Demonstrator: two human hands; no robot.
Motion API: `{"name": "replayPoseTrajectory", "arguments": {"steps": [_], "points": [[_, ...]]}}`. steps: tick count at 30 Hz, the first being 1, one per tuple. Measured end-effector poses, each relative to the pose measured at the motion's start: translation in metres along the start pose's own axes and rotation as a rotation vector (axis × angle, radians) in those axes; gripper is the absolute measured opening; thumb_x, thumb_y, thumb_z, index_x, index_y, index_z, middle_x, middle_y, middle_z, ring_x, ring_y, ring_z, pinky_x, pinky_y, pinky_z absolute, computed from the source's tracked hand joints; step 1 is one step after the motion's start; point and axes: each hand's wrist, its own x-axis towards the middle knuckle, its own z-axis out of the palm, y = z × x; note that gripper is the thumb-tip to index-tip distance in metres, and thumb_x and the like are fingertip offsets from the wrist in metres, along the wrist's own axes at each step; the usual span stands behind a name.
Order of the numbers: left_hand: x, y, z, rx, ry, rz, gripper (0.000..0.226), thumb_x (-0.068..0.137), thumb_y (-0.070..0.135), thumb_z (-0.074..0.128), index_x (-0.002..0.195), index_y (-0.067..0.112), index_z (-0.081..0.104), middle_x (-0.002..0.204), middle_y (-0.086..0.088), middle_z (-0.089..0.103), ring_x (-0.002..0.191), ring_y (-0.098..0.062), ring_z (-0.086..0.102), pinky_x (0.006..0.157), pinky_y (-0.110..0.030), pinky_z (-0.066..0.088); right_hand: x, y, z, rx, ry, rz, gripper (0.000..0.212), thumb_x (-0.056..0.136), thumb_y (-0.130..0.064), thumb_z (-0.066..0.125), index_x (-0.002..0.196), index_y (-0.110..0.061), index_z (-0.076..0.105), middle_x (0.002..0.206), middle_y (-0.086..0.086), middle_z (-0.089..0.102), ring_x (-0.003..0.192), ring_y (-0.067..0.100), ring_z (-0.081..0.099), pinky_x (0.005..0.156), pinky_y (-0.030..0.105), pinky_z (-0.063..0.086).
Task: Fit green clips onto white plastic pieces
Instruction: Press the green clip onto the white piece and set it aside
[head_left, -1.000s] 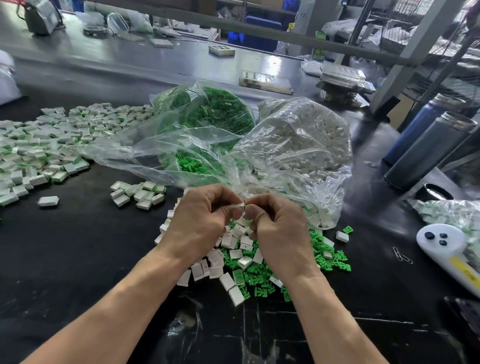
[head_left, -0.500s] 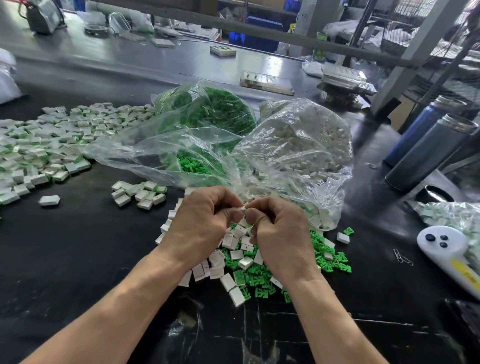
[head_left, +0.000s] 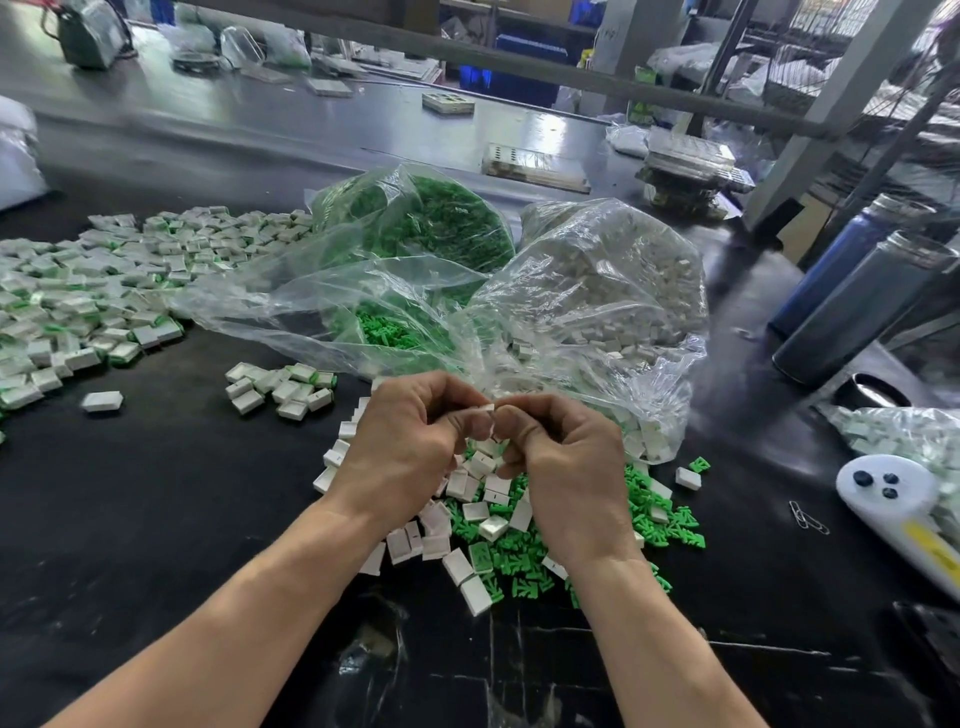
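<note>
Pinched at chest height between left hand (head_left: 410, 447) and right hand (head_left: 566, 467), knuckles nearly touching, white piece (head_left: 487, 410) lying crosswise from thumb to thumb, directly above loose pile (head_left: 498, 525) of pieces and green clips; clip itself hidden.

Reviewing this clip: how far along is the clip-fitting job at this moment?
Done: a large spread of white pieces showing green edges lies at far left, plus a small cluster. In hand: the left hand and right hand pinch one white piece between them. Left: loose white pieces and green clips underneath, and two well-filled bags, green and white. Plenty remains.
</note>
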Motion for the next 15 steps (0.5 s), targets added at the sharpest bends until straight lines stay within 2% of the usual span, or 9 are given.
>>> {"name": "replayPoseTrajectory", "arguments": {"steps": [2,4,7,9,11,15], "points": [[0.0,0.001,0.001,-0.014,0.0,0.013,0.017,0.094,0.004,0.072,0.088,0.02,0.073,0.072,0.004,0.072,0.059,-0.005,0.061,0.056,-0.019,0.052,0.001,-0.002,-0.002,0.058,-0.007,-0.007,0.014,0.095,-0.001,0.07,0.089,-0.012,0.078,0.075,0.005,0.075,0.058,0.013,0.062,0.056,0.03,0.058],[-0.001,0.002,0.002,-0.023,-0.008,0.037,0.017,0.094,0.008,0.073,0.089,0.025,0.072,0.076,0.007,0.073,0.066,-0.003,0.064,0.062,-0.017,0.052,0.0,-0.004,-0.004,0.106,-0.013,-0.026,0.011,0.1,-0.012,0.068,0.098,-0.014,0.078,0.077,0.008,0.075,0.058,0.015,0.06,0.055,0.03,0.057],[-0.001,0.003,0.003,-0.003,-0.013,0.065,0.017,0.094,0.016,0.074,0.091,0.033,0.072,0.086,0.01,0.074,0.079,-0.006,0.067,0.074,-0.02,0.055,-0.001,-0.007,-0.004,0.159,-0.006,-0.002,0.03,0.105,-0.038,0.055,0.106,-0.017,0.077,0.079,0.01,0.074,0.058,0.016,0.058,0.047,0.031,0.049],[-0.002,0.004,0.003,0.008,-0.012,0.078,0.016,0.093,0.02,0.075,0.093,0.036,0.071,0.095,0.01,0.074,0.086,-0.012,0.068,0.08,-0.027,0.057,-0.002,-0.008,-0.002,0.18,-0.006,0.052,0.049,0.106,-0.051,0.046,0.097,-0.016,0.078,0.077,0.012,0.074,0.055,0.018,0.058,0.043,0.03,0.044],[-0.003,0.007,0.005,0.011,-0.026,0.101,0.017,0.092,0.02,0.076,0.093,0.036,0.072,0.107,0.014,0.071,0.09,-0.008,0.067,0.084,-0.028,0.056,-0.002,-0.009,0.0,0.207,-0.03,0.118,0.063,0.107,-0.058,0.038,0.083,-0.016,0.079,0.072,0.013,0.072,0.052,0.019,0.056,0.041,0.029,0.039],[-0.007,0.012,0.013,-0.009,-0.078,0.122,0.016,0.091,0.015,0.077,0.091,0.031,0.074,0.118,0.021,0.065,0.101,-0.007,0.067,0.093,-0.034,0.054,-0.003,-0.009,0.004,0.23,-0.062,0.222,0.069,0.107,-0.06,0.036,0.066,-0.02,0.074,0.058,0.006,0.062,0.044,0.016,0.048,0.039,0.025,0.032]]}}
